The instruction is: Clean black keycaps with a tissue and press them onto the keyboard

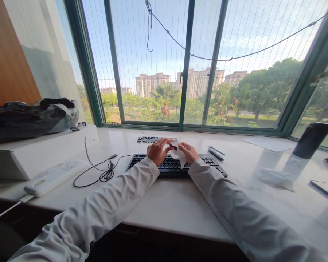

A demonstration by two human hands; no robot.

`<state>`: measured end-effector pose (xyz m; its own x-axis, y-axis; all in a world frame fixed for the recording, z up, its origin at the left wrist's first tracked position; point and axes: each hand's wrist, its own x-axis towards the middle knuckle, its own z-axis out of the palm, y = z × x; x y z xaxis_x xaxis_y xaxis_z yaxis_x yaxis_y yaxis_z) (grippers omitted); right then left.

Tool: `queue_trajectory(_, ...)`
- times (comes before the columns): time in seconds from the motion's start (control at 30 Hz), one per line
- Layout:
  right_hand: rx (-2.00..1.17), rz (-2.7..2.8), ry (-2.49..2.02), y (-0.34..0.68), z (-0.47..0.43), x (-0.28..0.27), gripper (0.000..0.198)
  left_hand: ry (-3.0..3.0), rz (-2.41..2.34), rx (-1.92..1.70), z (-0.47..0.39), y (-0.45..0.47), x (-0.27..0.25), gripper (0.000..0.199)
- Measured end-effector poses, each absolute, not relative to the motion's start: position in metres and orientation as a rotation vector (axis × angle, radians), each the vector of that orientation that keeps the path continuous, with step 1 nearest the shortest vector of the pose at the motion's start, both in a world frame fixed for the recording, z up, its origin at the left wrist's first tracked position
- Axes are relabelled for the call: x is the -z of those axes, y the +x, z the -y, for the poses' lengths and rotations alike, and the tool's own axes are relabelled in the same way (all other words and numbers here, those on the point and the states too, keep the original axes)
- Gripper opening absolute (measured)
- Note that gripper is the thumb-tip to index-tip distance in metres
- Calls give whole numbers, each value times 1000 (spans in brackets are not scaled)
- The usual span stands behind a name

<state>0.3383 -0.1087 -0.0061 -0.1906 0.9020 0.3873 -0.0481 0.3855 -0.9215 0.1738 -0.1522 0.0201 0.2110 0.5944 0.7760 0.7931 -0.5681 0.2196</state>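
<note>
A black keyboard lies on the white counter, its cable running off to the left. Over its back part, my left hand pinches a small black keycap between thumb and fingertips. My right hand grips a thin white tissue, which hangs down over the keys and touches the keycap. Both hands nearly meet above the keyboard and hide part of its key rows. Behind them, several loose keycaps are laid out in rows.
A coiled black cable and a white power strip lie left, before a white box. Pen-like tools lie right of the keyboard. Farther right are a crumpled clear wrapper, a dark cylinder and a phone.
</note>
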Motion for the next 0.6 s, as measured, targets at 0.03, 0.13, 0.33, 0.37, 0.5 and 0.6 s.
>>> queue_trajectory(0.03,-1052,1511,-797,339,108,6,49,-2254,1318,1283,153,174,-20,27)
queue_trajectory(0.13,-1110,1508,-812,340,107,5,47,-2244,1301,1280,154,174,-20,24)
queue_trajectory(0.33,-1210,1515,-794,341,104,6,43,-2282,1272,1335,151,173,-19,24)
queue_trajectory(0.37,-1210,1524,-781,341,104,5,43,-2290,1278,1364,150,173,-19,25)
queue_trajectory(0.5,-1224,1576,-739,342,107,2,43,-2330,1293,1438,148,173,-18,29)
queue_trajectory(0.6,-1225,1611,-750,342,109,1,45,-2350,1290,1457,145,174,-16,24)
